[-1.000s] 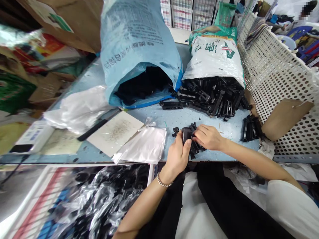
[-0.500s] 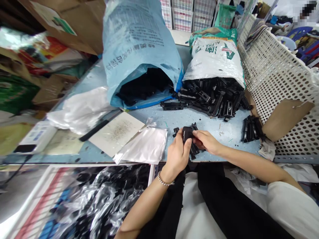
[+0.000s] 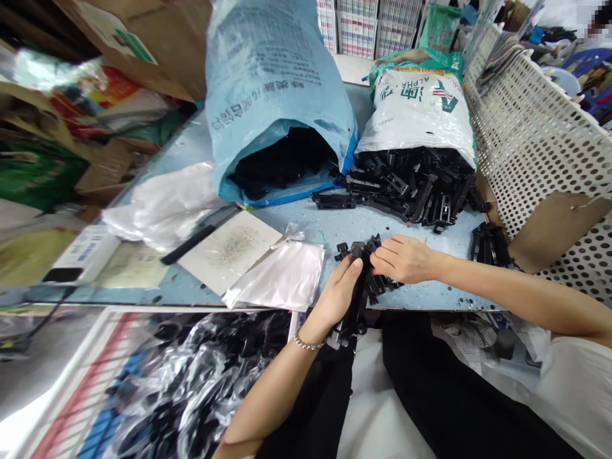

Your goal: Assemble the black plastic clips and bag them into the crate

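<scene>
My left hand [image 3: 340, 293] is wrapped round a long black plastic part [image 3: 354, 309]. One end of it points at the bench, and the other hangs past the bench edge toward my lap. Curled beside the part's upper right side is my right hand [image 3: 406, 258], its fingers pressed together. Whatever lies between those fingertips is hidden. Several loose black parts [image 3: 380, 287] lie under and around both hands. Farther back, a heap of similar black parts [image 3: 425, 194] spills from a white and green sack [image 3: 415, 118].
A blue sack [image 3: 282, 83] gapes open with dark contents. White plastic bags [image 3: 282, 274] and a pale board [image 3: 229, 248] lie left of my hands. On the right, a perforated white crate [image 3: 549, 146] stands beside a small black stack [image 3: 490, 245]. Below the edge is a bin of plastic-wrapped black items [image 3: 201, 389].
The black part in my left hand has swung from end-on to lengthwise, its near end now beyond the bench edge. My right hand has shifted slightly right and its fingers have curled in.
</scene>
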`<state>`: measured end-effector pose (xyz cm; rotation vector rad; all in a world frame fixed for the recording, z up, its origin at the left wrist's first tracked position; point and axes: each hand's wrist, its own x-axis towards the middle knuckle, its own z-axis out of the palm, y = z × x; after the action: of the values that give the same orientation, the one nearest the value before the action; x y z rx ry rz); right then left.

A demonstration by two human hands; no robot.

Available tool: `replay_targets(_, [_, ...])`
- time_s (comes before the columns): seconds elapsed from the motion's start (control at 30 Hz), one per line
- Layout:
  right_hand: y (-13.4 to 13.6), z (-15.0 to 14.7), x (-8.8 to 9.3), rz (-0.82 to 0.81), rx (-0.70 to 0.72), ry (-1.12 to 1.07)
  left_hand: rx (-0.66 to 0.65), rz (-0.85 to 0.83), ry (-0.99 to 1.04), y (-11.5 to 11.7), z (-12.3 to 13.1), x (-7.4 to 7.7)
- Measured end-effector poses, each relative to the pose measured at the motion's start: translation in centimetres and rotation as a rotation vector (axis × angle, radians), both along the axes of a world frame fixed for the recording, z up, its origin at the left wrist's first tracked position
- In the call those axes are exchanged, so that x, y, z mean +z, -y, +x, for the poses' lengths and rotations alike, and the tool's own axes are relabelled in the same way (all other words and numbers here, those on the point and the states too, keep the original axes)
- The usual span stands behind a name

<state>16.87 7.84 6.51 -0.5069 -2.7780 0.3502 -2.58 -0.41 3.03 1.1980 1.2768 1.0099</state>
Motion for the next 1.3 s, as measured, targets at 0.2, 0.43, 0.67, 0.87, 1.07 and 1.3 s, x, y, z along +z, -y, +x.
replay_targets(0.2, [0.6, -0.6, -0.7, -0.374, -0.156, -0.163, 0.028, 0.016, -0.103, 0.5, 0.6, -0.6])
replay_targets(0.43, [3.6, -3.4, -4.8, -1.167, -0.555, -0.467, 0.116, 0.204, -0.361, 0.5, 1.1, -3.1])
replay_targets(0.67, [1.8, -1.7, -3.3, -0.163, -0.364, -0.143, 0.113, 0.080, -0.190, -0.5, -0.6, -2.2])
replay_targets(0.87, [1.4, -2.1, -3.1, -0.362, -0.346, -0.131, 0.043, 0.064, -0.316, 0.2, -0.1, -1.0])
replay_targets(1.07, [2.5, -3.0, -4.2, -1.027, -0.450, -0.193, 0.114, 0.150, -0.307, -0.4, -0.3, -2.5])
replay_targets(1.3, [6.9, -3.4, -5.8, -0.184, -0.162, 0.115, 0.317, 0.087, -0.036, -1.7, -1.0, -2.8])
